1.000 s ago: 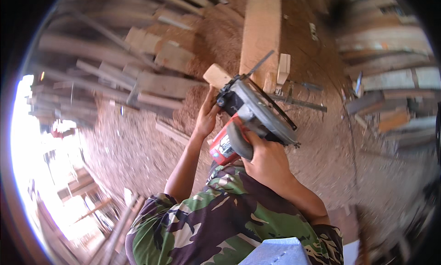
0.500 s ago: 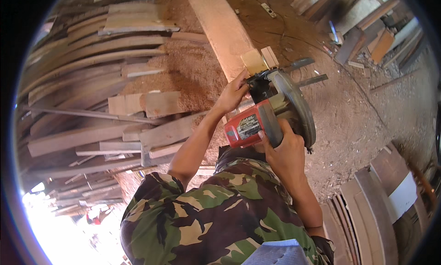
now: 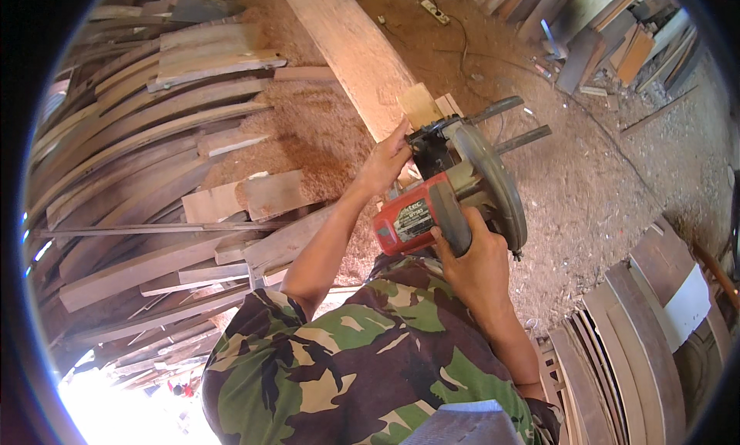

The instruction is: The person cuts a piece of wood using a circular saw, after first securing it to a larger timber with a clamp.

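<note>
A circular saw (image 3: 408, 221) with a red motor housing and a large grey blade guard is held in front of my body. My right hand (image 3: 479, 261) wraps round its dark rear handle. At the saw's front, beside its black bracket, my left hand (image 3: 385, 163) has its fingers closed on the edge; the exact grip is partly hidden. Two dark bars stick out past the guard. Small pale wood blocks (image 3: 420, 106) show just beyond the saw's front. A long, light plank (image 3: 347, 48) runs away from there toward the far side. The blade's lower part is hidden.
Stacked boards (image 3: 185, 121) fill the left, with a heap of brown sawdust (image 3: 316, 129) beside them. More boards (image 3: 617, 352) lie at the lower right, and offcuts (image 3: 617, 55) lean at the far right. A power strip (image 3: 435, 12) and cable lie on the dusty floor.
The view has shifted slightly, so the plank and far floor appear further left. The saw stays in both hands, almost unmoved relative to my body.
</note>
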The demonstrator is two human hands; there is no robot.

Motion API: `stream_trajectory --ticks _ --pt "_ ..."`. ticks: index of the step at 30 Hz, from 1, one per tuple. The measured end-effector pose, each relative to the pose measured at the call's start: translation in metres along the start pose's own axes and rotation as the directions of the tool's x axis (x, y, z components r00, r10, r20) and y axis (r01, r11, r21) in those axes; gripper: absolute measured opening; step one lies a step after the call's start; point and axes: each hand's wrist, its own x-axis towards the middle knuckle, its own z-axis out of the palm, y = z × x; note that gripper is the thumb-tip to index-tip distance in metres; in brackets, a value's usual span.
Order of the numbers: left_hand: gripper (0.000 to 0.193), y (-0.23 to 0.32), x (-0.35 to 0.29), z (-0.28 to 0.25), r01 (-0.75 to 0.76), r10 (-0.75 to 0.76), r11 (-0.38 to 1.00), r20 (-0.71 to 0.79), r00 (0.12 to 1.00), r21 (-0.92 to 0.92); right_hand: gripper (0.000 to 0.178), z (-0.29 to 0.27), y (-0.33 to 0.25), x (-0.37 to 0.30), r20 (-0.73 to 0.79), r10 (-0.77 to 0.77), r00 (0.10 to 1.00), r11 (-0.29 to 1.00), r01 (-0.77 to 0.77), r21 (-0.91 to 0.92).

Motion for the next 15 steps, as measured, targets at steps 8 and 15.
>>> stream_trajectory --ticks 8,15 --pt "0.07 0.016 0.004 -0.01 0.034 -0.032 0.998 -0.03 0.999 0.052 0.027 -0.001 -0.001 0.014 0.043 0.052 0.998 0.995 -0.055 0.08" --pt "0.07 0.011 0.015 -0.014 0.047 -0.048 0.999 -0.037 0.998 -0.027 0.035 -0.004 0.006 0.022 0.005 -0.052 0.999 0.989 0.05 0.142"
